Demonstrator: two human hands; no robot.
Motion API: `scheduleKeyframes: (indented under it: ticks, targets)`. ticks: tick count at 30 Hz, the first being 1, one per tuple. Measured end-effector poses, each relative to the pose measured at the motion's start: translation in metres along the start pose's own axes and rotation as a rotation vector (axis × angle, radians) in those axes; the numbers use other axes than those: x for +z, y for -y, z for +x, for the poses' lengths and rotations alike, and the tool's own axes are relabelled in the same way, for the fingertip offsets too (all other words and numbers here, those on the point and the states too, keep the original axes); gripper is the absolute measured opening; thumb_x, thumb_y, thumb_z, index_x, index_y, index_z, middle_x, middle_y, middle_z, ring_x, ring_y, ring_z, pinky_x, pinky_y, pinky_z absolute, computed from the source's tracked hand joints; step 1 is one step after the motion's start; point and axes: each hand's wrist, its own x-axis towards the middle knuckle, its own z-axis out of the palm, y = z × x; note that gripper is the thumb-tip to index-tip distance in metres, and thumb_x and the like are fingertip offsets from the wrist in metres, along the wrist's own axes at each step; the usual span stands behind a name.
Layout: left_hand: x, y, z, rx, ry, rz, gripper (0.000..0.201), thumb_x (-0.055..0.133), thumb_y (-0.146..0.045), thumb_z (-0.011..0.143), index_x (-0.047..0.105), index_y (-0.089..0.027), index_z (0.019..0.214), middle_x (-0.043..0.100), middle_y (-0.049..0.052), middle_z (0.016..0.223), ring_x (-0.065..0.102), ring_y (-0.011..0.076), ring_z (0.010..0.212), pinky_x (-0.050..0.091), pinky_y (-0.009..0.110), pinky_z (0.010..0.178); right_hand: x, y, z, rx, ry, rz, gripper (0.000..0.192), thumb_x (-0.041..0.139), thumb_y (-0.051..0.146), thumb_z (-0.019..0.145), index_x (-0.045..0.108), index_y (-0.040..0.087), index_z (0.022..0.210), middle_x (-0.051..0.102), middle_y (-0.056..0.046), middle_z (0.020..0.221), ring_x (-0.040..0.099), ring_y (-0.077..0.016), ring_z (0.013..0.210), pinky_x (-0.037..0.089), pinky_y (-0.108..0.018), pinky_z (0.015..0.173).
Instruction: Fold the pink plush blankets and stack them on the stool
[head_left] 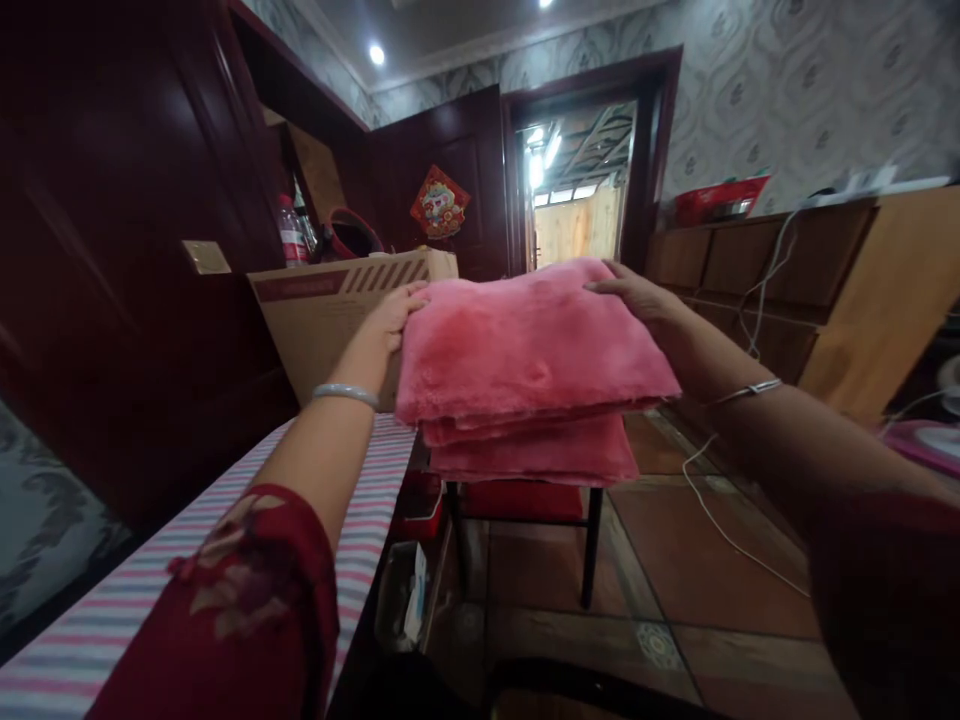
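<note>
A folded piece of pink plush cloth (525, 345) spans the space between my hands. My left hand (399, 310) grips its far left corner, thumb and fingers closed on the edge. At the far right corner, my right hand (637, 290) has its fingers closed on the cloth, some of them hidden behind it. Directly below lies a stack of similar pink plush cloth (536, 450) on a chair (592, 545) with dark legs. Whether the upper piece rests fully on the stack I cannot tell.
To the left is a bed or bench with a striped cover (247, 530), with a large cardboard box (315, 330) behind it. A white cable (720, 520) trails over the tiled floor at right, near a wooden cabinet (757, 260). A small bin (401, 595) stands below left.
</note>
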Motion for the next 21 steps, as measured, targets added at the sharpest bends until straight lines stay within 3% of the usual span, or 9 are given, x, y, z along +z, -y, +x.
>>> scheduleKeyframes:
  ticks: [4,7,10,15,21]
  targets:
    - [0.016,0.057,-0.003,-0.225,0.014,0.042,0.023,0.077,-0.020,0.074,0.071,-0.013,0.095,0.075,0.012,0.089,0.069,0.0256,0.088,0.055,0.043,0.087,-0.008,-0.041,-0.019,0.349,0.114,0.135,0.031,0.075,0.025,0.074,0.070,0.017,0.104,0.076,-0.013,0.091,0.072,-0.0327,0.084,0.060,-0.046,0.070]
    - [0.012,0.079,-0.005,-0.247,0.025,0.051,0.021,0.071,-0.029,0.082,0.073,-0.011,0.092,0.074,0.012,0.082,0.069,0.0253,0.086,0.054,0.043,0.085,-0.009,-0.062,-0.023,0.352,0.149,0.178,0.035,0.072,0.029,0.076,0.067,0.019,0.108,0.075,-0.010,0.089,0.071,-0.0293,0.081,0.060,-0.043,0.070]
    - [0.005,0.084,0.004,-0.199,0.013,0.050,0.023,0.076,-0.021,0.076,0.073,-0.013,0.097,0.075,0.011,0.094,0.068,0.0225,0.088,0.053,0.040,0.088,-0.009,-0.068,-0.018,0.307,0.142,0.181,0.039,0.073,0.029,0.073,0.066,0.021,0.110,0.075,-0.008,0.093,0.070,-0.0272,0.080,0.059,-0.042,0.073]
    - [0.006,0.086,0.021,-0.106,-0.069,0.056,0.038,0.079,-0.010,0.067,0.072,-0.017,0.104,0.072,0.013,0.112,0.066,0.0222,0.096,0.052,0.037,0.091,-0.008,-0.063,-0.015,0.350,0.088,0.252,0.034,0.074,0.024,0.070,0.068,0.020,0.103,0.075,-0.009,0.097,0.070,-0.0268,0.079,0.059,-0.043,0.075]
    - [0.012,0.082,0.035,-0.042,-0.118,0.073,0.060,0.072,-0.002,0.064,0.066,-0.016,0.121,0.068,0.010,0.123,0.065,0.0183,0.101,0.051,0.029,0.089,-0.014,-0.060,-0.012,0.300,0.052,0.211,0.035,0.075,0.021,0.073,0.065,0.022,0.107,0.073,-0.009,0.109,0.070,-0.0264,0.098,0.060,-0.039,0.084]
